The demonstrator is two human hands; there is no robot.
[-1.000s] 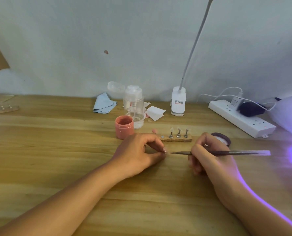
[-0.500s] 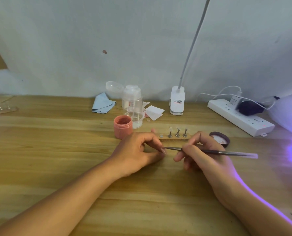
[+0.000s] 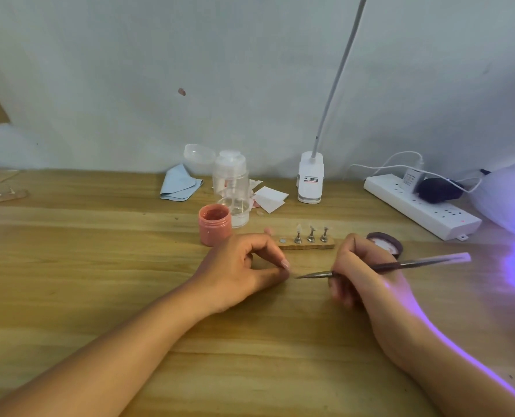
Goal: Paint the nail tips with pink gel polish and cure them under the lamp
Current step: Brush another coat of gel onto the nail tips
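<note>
My left hand [image 3: 244, 270] rests on the wooden table [image 3: 99, 266] and pinches a small pinkish nail tip [image 3: 285, 263] between thumb and forefinger; most of it is hidden. My right hand [image 3: 361, 272] grips a thin brush [image 3: 406, 264], its point a short way right of the nail tip, apart from it. Behind the hands lies a wooden strip [image 3: 308, 244] with three metal stands and one bare magnet. An open pink gel jar [image 3: 215, 225] stands to the strip's left. The curing lamp [image 3: 508, 200] glows purple at the far right.
The jar's dark lid [image 3: 385, 243] lies behind my right hand. At the back are a clear pump bottle [image 3: 231, 188], a blue cloth [image 3: 179, 185], white wipes [image 3: 269, 198], a clip lamp base [image 3: 310, 182] and a power strip [image 3: 421, 206]. A second strip [image 3: 2, 195] lies far left.
Half a second ago the brush point touched the nail tip in my left hand; it has now drawn back to the right. My left hand has stayed put.
</note>
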